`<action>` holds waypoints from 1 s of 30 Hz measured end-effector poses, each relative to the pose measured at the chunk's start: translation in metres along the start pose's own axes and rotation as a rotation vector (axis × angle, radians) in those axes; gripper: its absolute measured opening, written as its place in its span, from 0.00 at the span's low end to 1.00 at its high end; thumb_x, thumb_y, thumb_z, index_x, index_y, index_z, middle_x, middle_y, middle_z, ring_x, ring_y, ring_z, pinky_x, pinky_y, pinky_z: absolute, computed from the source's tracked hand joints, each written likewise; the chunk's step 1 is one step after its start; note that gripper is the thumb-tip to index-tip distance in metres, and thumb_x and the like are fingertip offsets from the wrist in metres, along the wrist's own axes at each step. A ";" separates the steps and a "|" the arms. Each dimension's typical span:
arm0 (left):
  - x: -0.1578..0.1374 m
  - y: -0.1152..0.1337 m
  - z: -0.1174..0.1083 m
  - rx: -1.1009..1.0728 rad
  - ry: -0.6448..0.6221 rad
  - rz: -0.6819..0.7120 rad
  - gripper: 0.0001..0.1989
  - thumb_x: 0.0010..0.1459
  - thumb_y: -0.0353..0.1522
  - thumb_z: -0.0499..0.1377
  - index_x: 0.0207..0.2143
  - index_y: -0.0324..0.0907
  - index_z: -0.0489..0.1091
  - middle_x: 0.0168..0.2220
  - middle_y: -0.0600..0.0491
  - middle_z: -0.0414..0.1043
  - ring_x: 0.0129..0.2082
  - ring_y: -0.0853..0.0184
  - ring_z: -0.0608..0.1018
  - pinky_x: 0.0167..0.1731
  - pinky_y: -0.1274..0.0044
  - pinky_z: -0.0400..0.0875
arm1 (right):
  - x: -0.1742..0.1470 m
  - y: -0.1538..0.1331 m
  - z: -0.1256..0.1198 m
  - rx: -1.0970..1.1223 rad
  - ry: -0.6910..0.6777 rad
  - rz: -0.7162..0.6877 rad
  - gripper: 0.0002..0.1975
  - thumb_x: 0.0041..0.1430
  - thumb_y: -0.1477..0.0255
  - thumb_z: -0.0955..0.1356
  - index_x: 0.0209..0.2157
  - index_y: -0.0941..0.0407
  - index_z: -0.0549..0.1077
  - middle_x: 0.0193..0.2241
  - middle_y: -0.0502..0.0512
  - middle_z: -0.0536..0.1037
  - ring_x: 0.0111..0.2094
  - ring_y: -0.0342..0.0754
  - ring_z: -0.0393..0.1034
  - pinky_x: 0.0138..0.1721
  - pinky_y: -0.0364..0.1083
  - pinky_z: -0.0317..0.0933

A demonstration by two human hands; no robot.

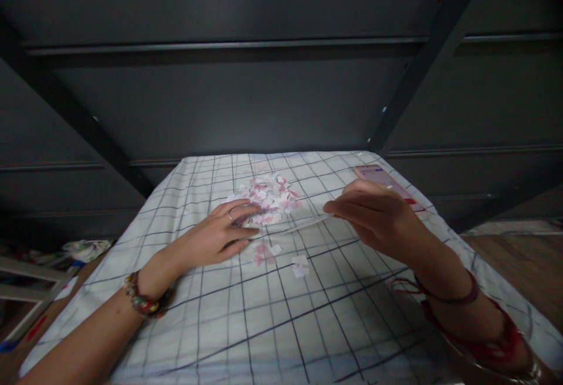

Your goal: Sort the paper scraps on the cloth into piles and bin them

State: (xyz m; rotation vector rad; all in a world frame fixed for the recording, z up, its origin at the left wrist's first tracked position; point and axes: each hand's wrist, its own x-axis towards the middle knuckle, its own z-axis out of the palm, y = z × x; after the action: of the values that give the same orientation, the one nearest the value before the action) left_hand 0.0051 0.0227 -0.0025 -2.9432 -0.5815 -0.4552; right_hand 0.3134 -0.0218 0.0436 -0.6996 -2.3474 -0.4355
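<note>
A heap of small torn paper scraps [272, 197], white and pink, lies on the checked cloth. My left hand [226, 232] reaches to its near left side, palm down with fingers stretched out and their tips at the scraps. With fingertips pinched together, my right hand [373, 215] is raised to the right of the heap. From that pinch a thin, see-through strip or edge [303, 224], like clear plastic, runs left toward my left fingers; its exact kind is blurred. A few loose scraps [300, 266] rest nearer to me.
A phone [389, 186] lies at the table's right edge, behind my right hand. The white cloth with dark grid lines [272, 326] covers the table. Dark panels [246, 104] rise behind it. A pale slatted frame [30, 291] stands at lower left.
</note>
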 end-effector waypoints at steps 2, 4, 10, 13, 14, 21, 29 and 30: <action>0.000 0.000 0.000 0.005 0.001 0.008 0.13 0.61 0.30 0.52 0.47 0.43 0.70 0.57 0.45 0.56 0.58 0.55 0.58 0.53 0.60 0.61 | 0.000 -0.001 0.000 -0.001 -0.026 -0.023 0.11 0.58 0.84 0.60 0.37 0.58 0.70 0.26 0.52 0.71 0.29 0.43 0.60 0.29 0.44 0.56; 0.001 0.000 0.001 0.009 0.006 0.008 0.13 0.61 0.31 0.52 0.47 0.43 0.70 0.57 0.45 0.57 0.57 0.55 0.59 0.53 0.60 0.61 | 0.001 -0.002 0.000 0.010 -0.070 -0.042 0.12 0.58 0.84 0.59 0.36 0.59 0.71 0.25 0.52 0.71 0.29 0.43 0.60 0.29 0.44 0.57; 0.000 0.000 0.001 -0.002 0.005 -0.002 0.13 0.62 0.31 0.52 0.48 0.44 0.69 0.57 0.46 0.58 0.57 0.56 0.60 0.53 0.60 0.61 | -0.005 0.008 -0.011 0.085 -0.151 0.048 0.13 0.59 0.83 0.60 0.35 0.56 0.73 0.25 0.51 0.71 0.28 0.42 0.62 0.29 0.42 0.58; 0.000 0.000 0.002 0.002 0.000 0.001 0.13 0.62 0.31 0.52 0.48 0.44 0.69 0.57 0.46 0.58 0.58 0.56 0.59 0.52 0.61 0.62 | -0.005 0.009 -0.013 0.094 -0.142 0.056 0.13 0.58 0.83 0.59 0.35 0.56 0.73 0.26 0.51 0.71 0.28 0.42 0.63 0.30 0.42 0.58; 0.000 -0.001 0.002 0.004 0.000 0.003 0.13 0.62 0.31 0.52 0.48 0.44 0.69 0.57 0.46 0.58 0.58 0.55 0.59 0.52 0.61 0.62 | -0.005 0.009 -0.013 0.106 -0.158 0.059 0.13 0.59 0.82 0.60 0.34 0.56 0.73 0.26 0.52 0.71 0.29 0.42 0.63 0.30 0.43 0.58; -0.002 -0.003 0.003 0.022 0.002 0.005 0.13 0.62 0.30 0.52 0.48 0.43 0.69 0.57 0.44 0.57 0.58 0.55 0.59 0.52 0.59 0.62 | -0.009 0.019 -0.012 0.078 -0.091 0.212 0.10 0.59 0.80 0.61 0.33 0.56 0.73 0.25 0.51 0.72 0.29 0.43 0.66 0.32 0.43 0.60; -0.005 -0.005 0.003 0.017 0.006 -0.016 0.14 0.62 0.29 0.52 0.49 0.45 0.68 0.58 0.47 0.57 0.59 0.56 0.58 0.55 0.60 0.60 | -0.007 0.018 0.000 -0.353 -0.226 0.260 0.14 0.55 0.84 0.59 0.35 0.58 0.73 0.23 0.52 0.72 0.33 0.49 0.64 0.35 0.46 0.58; -0.005 -0.005 0.003 0.017 0.011 -0.017 0.14 0.62 0.29 0.52 0.49 0.45 0.67 0.58 0.47 0.57 0.59 0.56 0.58 0.55 0.60 0.60 | -0.007 0.017 0.000 -0.331 -0.245 0.264 0.14 0.55 0.84 0.59 0.34 0.57 0.73 0.23 0.52 0.71 0.32 0.48 0.64 0.35 0.46 0.57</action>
State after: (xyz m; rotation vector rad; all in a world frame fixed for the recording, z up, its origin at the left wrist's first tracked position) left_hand -0.0004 0.0263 -0.0063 -2.9205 -0.6063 -0.4656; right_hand 0.3274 -0.0109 0.0411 -1.2640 -2.3832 -0.6581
